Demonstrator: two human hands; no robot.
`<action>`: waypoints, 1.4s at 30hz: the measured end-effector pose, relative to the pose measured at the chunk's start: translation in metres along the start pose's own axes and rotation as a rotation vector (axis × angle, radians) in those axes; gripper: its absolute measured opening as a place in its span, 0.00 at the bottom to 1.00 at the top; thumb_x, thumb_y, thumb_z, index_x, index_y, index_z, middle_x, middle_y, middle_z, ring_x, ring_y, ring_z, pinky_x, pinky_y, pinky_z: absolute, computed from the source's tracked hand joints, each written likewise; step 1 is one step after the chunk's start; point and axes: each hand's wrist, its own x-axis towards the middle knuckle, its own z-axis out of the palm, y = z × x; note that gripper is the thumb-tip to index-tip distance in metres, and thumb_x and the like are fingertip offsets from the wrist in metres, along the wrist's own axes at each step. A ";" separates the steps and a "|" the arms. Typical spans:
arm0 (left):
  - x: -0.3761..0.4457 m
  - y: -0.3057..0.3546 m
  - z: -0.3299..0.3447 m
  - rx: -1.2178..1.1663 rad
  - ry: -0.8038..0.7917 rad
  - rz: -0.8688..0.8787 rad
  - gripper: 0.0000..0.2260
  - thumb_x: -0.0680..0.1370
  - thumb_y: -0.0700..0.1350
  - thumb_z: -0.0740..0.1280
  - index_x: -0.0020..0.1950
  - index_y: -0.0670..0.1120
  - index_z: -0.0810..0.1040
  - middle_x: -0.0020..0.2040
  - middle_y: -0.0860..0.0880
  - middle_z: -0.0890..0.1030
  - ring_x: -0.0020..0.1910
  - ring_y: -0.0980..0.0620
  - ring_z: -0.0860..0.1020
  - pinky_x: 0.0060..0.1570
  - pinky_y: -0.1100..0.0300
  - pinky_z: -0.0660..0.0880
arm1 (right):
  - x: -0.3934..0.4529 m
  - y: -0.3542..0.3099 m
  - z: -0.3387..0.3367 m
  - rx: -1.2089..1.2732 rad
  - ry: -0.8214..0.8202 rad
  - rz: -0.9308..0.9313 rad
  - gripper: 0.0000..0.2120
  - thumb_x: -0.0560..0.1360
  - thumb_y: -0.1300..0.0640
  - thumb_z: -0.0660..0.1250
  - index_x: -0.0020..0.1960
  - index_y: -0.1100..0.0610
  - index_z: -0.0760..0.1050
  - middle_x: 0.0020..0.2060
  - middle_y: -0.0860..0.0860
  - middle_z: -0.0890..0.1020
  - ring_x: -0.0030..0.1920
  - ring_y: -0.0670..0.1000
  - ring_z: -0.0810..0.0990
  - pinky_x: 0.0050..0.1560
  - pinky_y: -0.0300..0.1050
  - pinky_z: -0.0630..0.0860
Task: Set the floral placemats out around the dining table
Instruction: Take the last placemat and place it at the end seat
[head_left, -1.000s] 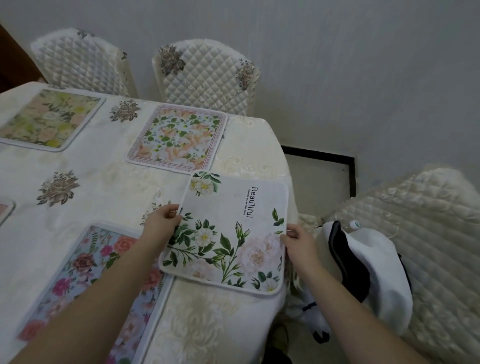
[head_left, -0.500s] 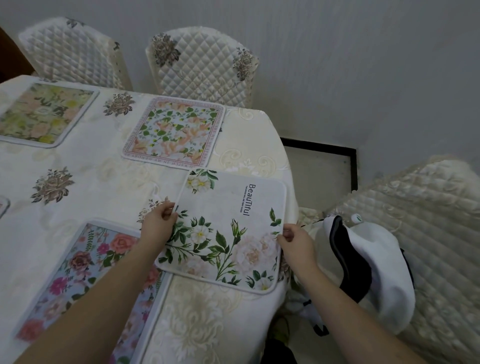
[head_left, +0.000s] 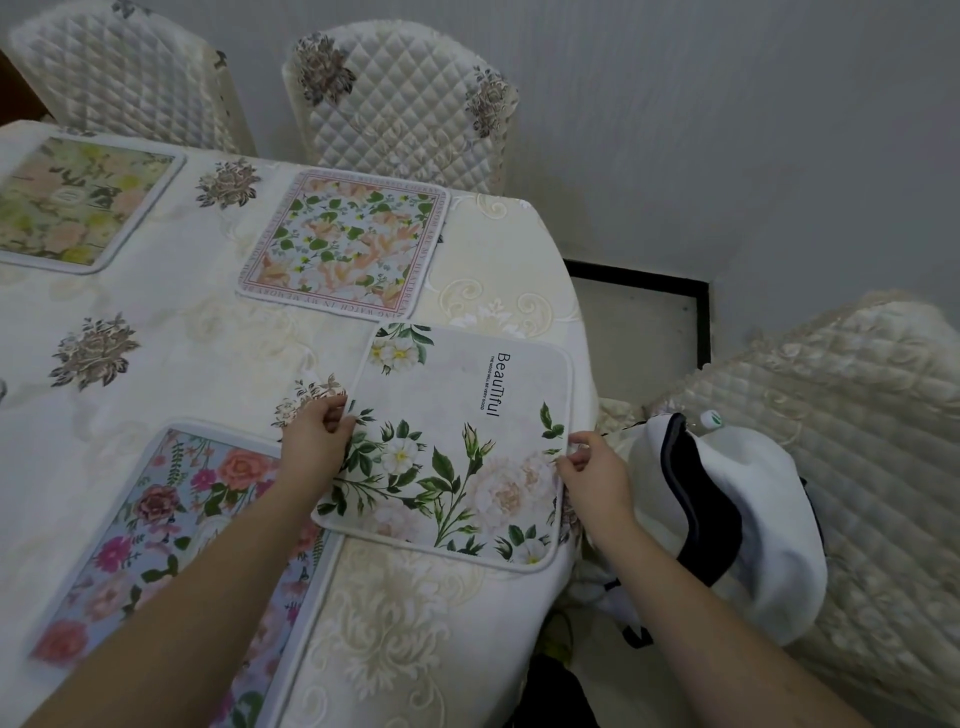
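A white placemat with green leaves and the word "Beautiful" (head_left: 457, 441) lies flat near the table's right end. My left hand (head_left: 314, 441) pinches its left edge and my right hand (head_left: 595, 475) pinches its right edge. Its lower left corner overlaps a blue placemat with pink flowers (head_left: 171, 540) that lies under my left forearm. A peach and white placemat with a pink border (head_left: 345, 244) sits further back. A green and peach placemat (head_left: 78, 202) lies at the far left.
The table carries a cream cloth (head_left: 395, 639) with grey flower prints. Two quilted chairs (head_left: 400, 104) stand behind it. At the right, a quilted chair (head_left: 857, 441) holds a white and black bag (head_left: 748, 525) close to my right hand.
The white placemat has shifted slightly toward the table's right edge between my hands, which keep their grip on its sides. My view has tilted down a little.
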 end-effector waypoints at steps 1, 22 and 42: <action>-0.001 0.000 0.000 0.013 -0.002 0.011 0.16 0.79 0.42 0.68 0.66 0.41 0.77 0.48 0.48 0.78 0.46 0.50 0.76 0.49 0.58 0.71 | -0.001 0.001 0.000 0.004 0.003 0.003 0.11 0.75 0.62 0.68 0.56 0.55 0.75 0.37 0.49 0.79 0.39 0.51 0.79 0.42 0.45 0.76; -0.062 0.003 0.097 0.445 -0.009 0.453 0.26 0.82 0.49 0.50 0.80 0.44 0.55 0.79 0.46 0.57 0.79 0.49 0.54 0.77 0.50 0.48 | -0.001 -0.048 0.071 -0.323 0.011 -0.587 0.26 0.80 0.52 0.48 0.73 0.61 0.67 0.71 0.57 0.71 0.72 0.56 0.68 0.73 0.52 0.62; -0.028 -0.041 0.048 0.607 -0.015 0.318 0.31 0.81 0.60 0.44 0.81 0.47 0.48 0.81 0.48 0.50 0.79 0.52 0.46 0.77 0.51 0.44 | 0.062 -0.018 0.036 -0.744 -0.020 -0.419 0.34 0.81 0.42 0.46 0.80 0.58 0.42 0.80 0.54 0.46 0.79 0.50 0.43 0.78 0.48 0.42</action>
